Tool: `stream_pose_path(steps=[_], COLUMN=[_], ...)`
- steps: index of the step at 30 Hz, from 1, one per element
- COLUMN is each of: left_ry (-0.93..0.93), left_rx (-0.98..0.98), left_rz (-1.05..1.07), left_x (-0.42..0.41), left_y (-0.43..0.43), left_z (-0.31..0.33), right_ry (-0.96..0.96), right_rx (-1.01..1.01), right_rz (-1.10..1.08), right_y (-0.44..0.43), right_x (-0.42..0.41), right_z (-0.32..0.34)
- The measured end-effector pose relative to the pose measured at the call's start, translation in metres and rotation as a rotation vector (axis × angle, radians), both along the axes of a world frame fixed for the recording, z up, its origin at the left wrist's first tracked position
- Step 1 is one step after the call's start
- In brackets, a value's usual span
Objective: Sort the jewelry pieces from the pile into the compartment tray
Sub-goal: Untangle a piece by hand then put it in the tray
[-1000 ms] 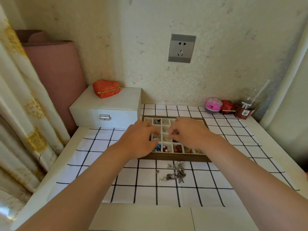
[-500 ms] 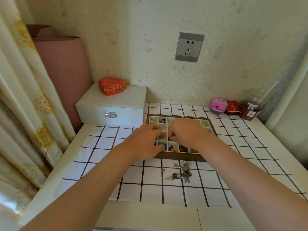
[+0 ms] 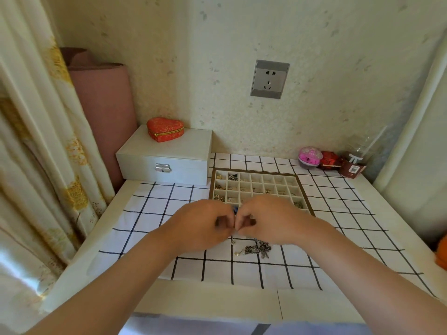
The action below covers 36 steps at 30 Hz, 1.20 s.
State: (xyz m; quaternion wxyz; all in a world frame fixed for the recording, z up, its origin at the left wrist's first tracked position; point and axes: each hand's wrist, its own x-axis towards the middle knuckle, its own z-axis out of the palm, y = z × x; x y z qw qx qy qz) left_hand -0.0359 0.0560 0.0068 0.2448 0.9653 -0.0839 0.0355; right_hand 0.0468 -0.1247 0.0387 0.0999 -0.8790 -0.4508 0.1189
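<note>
Two arms of a person, seen from the forearm down. The left hand (image 3: 200,223) and right hand (image 3: 269,220) are bare, as are both wrists and forearms. The fingertips look slightly blurred.

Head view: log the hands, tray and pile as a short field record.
left hand: fingers curled, tips meeting the right hand's
right hand: fingers curled likewise; anything pinched is hidden
tray: wood-rimmed, many compartments, several holding small pieces
pile: tangled metal pieces on the checked cloth, just nearer than the hands
</note>
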Motion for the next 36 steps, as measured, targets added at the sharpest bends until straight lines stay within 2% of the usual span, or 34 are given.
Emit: stream_pose_path(steps=[6, 15, 20, 24, 28, 30, 33, 36], left_ry=[0.215, 0.280, 0.192, 0.068, -0.034, -0.014, 0.107, 0.178], left_rx=[0.055, 0.029, -0.099, -0.394, -0.439, -0.343, -0.141, -0.017], left_rz=[-0.065, -0.067, 0.052, 0.123, 0.163, 0.155, 0.077, -0.022], left_x=[-0.013, -0.007, -0.005, -0.004, -0.003, -0.003, -0.007, -0.011], left_y=[-0.001, 0.000, -0.002, -0.003, -0.006, -0.007, -0.007, -0.010], left_z=[-0.004, -0.007, -0.006, -0.004, -0.001, 0.000, -0.001, -0.003], right_ry=[0.032, 0.016, 0.246, 0.394, 0.640, 0.597, 0.315, 0.168], right_rx=[-0.077, -0.074, 0.069, 0.270, 0.425, 0.367, 0.136, 0.003], right_rz=[0.091, 0.103, -0.053, -0.199, -0.360, -0.364, -0.262, -0.149], right_y=[-0.002, 0.004, 0.002, 0.002, 0.000, -0.001, -0.002, -0.003], right_x=[-0.015, -0.016, -0.010, -0.001, -0.002, -0.001, 0.001, -0.004], right_z=[-0.011, -0.019, -0.016, -0.012, -0.009, -0.010, -0.017, -0.017])
